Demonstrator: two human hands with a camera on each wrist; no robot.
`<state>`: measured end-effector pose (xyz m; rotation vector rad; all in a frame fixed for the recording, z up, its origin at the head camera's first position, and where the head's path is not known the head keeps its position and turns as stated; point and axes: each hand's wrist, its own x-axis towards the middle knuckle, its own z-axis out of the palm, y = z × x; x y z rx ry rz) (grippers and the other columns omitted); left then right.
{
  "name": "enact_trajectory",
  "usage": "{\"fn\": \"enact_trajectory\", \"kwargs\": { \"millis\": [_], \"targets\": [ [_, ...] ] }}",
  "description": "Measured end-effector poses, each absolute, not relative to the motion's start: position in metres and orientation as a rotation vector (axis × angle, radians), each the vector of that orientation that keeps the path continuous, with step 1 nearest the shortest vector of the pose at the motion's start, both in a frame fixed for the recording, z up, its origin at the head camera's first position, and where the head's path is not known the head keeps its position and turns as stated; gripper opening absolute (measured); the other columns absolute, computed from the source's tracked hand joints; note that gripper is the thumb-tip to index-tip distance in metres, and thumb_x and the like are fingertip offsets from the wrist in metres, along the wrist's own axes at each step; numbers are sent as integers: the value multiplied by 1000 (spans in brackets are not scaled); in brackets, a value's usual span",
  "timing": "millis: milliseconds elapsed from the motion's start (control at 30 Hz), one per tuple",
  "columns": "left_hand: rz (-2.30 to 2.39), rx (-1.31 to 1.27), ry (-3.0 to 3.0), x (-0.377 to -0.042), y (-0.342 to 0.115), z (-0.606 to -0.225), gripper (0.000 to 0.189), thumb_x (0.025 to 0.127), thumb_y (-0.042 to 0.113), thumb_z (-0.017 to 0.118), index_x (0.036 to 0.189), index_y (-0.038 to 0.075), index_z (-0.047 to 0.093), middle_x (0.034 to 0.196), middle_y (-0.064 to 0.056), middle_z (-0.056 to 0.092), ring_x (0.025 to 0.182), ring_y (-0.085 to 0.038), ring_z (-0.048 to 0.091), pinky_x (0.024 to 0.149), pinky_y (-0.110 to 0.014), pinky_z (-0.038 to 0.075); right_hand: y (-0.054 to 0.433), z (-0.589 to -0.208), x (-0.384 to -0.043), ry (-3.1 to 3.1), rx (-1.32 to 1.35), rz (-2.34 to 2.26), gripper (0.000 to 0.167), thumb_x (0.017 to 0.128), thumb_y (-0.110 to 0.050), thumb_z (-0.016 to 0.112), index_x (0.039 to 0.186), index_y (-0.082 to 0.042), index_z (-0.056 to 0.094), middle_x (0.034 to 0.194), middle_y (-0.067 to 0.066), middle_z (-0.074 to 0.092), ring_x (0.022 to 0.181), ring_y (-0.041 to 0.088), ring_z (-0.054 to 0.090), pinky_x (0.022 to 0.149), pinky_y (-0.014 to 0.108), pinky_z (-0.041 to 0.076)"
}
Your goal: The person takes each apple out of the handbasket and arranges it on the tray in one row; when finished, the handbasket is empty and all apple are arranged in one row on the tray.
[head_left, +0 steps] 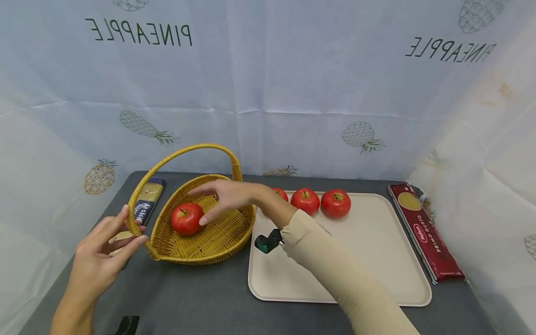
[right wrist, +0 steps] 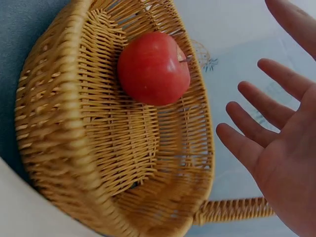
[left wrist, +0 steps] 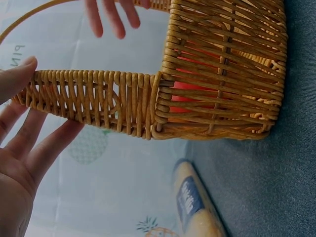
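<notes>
With thumb and fingers, my left hand (head_left: 98, 258) grips the left side of the woven handle (left wrist: 94, 98) of a yellow wicker basket (head_left: 228, 235). One red apple (head_left: 187, 218) lies inside the basket, toward its left side. My right hand (head_left: 228, 197) hovers over the basket, fingers spread and relaxed, thumb close to the apple in the head view. In the right wrist view nothing is in the right palm (right wrist: 291, 158), and the apple (right wrist: 153, 69) sits apart from the fingers.
To the right stands a beige tray (head_left: 368, 260), with three red apples (head_left: 336, 203) along its back edge, one partly hidden by my right arm. A dark red packet (head_left: 427, 232) lies past the tray. Behind the handle is a yellow packet (head_left: 146, 204) with a blue label.
</notes>
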<state>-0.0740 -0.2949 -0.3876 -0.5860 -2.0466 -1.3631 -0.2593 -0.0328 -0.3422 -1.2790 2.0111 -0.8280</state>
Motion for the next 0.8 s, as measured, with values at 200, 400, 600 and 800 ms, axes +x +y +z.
{"fn": "enact_trajectory", "kwargs": {
  "millis": [200, 400, 600, 800],
  "targets": [
    [-1425, -637, -1996, -75, -295, -389, 65, 87, -8, 73, 143, -18, 42, 113, 0, 65, 106, -4, 72, 85, -12, 61, -54, -336, -257, 2021, -1301, -782, 81, 87, -42, 77, 157, -20, 41, 162, 1, 42, 152, 17, 37, 123, 29, 43],
    [-1415, -636, -2006, -75, -295, -390, 66, 87, -6, 73, 144, -17, 42, 114, 1, 65, 106, -3, 72, 85, -12, 60, -71, -334, -256, 1998, -1304, -756, 79, 88, -41, 75, 157, -23, 41, 162, -1, 43, 150, 15, 38, 121, 25, 44],
    [-1375, -612, -2037, -74, -296, -389, 68, 85, -8, 74, 145, -16, 42, 113, 2, 65, 106, -1, 72, 85, -11, 60, -83, -335, -257, 1971, -1282, -776, 79, 88, -42, 74, 158, -27, 40, 159, -5, 44, 149, 14, 40, 115, 21, 48],
    [-1452, -666, -1986, -76, -296, -390, 67, 87, -5, 74, 145, -17, 41, 113, -1, 65, 106, -4, 72, 86, -12, 60, -89, -340, -258, 1979, -1233, -807, 78, 88, -41, 75, 156, -27, 42, 158, -4, 46, 148, 15, 42, 112, 21, 50]
  ]
}}
